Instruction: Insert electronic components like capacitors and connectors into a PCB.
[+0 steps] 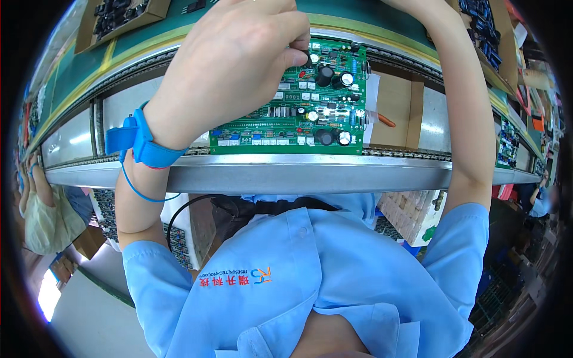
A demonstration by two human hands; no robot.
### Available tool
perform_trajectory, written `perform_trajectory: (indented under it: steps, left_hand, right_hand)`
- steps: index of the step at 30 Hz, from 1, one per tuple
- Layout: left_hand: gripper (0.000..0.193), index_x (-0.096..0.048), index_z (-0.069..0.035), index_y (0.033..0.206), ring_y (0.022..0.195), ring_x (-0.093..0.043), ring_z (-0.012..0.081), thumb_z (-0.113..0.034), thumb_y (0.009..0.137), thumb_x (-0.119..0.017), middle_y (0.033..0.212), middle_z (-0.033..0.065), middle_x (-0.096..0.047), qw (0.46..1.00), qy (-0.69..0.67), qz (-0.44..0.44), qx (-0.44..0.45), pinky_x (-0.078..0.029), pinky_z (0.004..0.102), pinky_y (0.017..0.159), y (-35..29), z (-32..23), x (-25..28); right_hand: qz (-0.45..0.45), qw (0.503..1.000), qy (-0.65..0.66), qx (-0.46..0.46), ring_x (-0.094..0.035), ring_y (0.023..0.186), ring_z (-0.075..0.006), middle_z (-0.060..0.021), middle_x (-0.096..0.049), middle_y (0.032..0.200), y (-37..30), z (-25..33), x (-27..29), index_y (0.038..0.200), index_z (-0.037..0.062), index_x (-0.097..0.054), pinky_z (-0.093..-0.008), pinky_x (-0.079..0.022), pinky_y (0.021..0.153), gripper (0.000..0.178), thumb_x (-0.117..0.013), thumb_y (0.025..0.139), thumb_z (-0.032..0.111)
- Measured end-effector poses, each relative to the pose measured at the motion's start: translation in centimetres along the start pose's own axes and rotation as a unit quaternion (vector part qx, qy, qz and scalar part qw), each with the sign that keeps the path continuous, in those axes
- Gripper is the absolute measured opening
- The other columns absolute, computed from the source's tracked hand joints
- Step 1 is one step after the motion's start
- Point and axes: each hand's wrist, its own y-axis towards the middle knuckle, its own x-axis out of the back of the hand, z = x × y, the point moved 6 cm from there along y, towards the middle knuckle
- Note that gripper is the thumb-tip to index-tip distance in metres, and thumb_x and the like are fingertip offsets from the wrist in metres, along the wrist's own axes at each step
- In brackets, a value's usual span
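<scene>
My left hand (239, 59) reaches over a green circuit board (256, 146), its thumb and fingers pinched together at the board's upper part. A small black component (308, 59) shows at the fingertips; its exact kind is mostly hidden. Close by on the board stand black round capacitors (325, 76), small white connectors and red parts. A blue wrist strap (156, 143) with a thin cord circles my left wrist. At the upper edge my right hand (415, 5) is largely cut off, beyond the far rail, and its fingers are out of sight.
Under the board runs a conveyor with a metal front rail (268, 170). A cardboard tray (415, 116) holds an orange-brown rod-like piece (387, 120). Boxes of dark components stand far left (89, 39) and far right (508, 53). Another board (507, 143) lies right; a person (54, 215) is at left.
</scene>
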Motion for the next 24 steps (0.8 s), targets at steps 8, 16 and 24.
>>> perform_trajectory:
  steps: [8, 16, 24]
  left_hand:
    - [0.013, -0.057, -0.006, 0.083, 0.073, -0.048, 0.0281, -0.005, 0.078, -0.070, 0.084, 0.0068, -0.052, 0.990, 0.058, -0.089, -0.092, -0.039, 0.0376, 0.069, -0.3, -0.4, -1.9]
    - [0.015, -0.057, -0.006, 0.083, 0.075, -0.050, 0.0280, -0.006, 0.077, -0.071, 0.084, 0.0071, -0.051, 0.987, 0.085, -0.079, -0.108, -0.040, 0.0368, 0.071, -0.2, -0.6, -2.4]
    - [0.015, -0.056, -0.006, 0.081, 0.075, -0.051, 0.0279, -0.006, 0.076, -0.071, 0.084, 0.0070, -0.051, 0.981, 0.110, -0.094, -0.127, -0.041, 0.0366, 0.072, -0.4, -1.0, -2.8]
  right_hand:
    - [0.076, 0.996, 0.020, -0.041, -0.065, 0.092, -0.0373, -0.0228, -0.068, 0.093, 0.2, -0.3, -0.3, 0.089, -0.0035, -0.069, -0.0448, -0.051, 0.082, 0.019, -0.069, 0.076, 0.011]
    - [-0.078, 0.988, -0.128, 0.043, -0.066, 0.083, -0.0392, -0.0237, -0.066, 0.079, -0.1, -0.1, -1.1, 0.072, -0.0048, -0.065, -0.0459, -0.053, 0.076, 0.007, -0.059, 0.071, 0.000]
    - [-0.036, 0.985, -0.167, 0.015, -0.067, 0.080, -0.0377, -0.0231, -0.066, 0.078, -0.4, 0.7, -0.3, 0.071, -0.0029, -0.066, -0.0448, -0.054, 0.072, 0.010, -0.059, 0.074, 0.003]
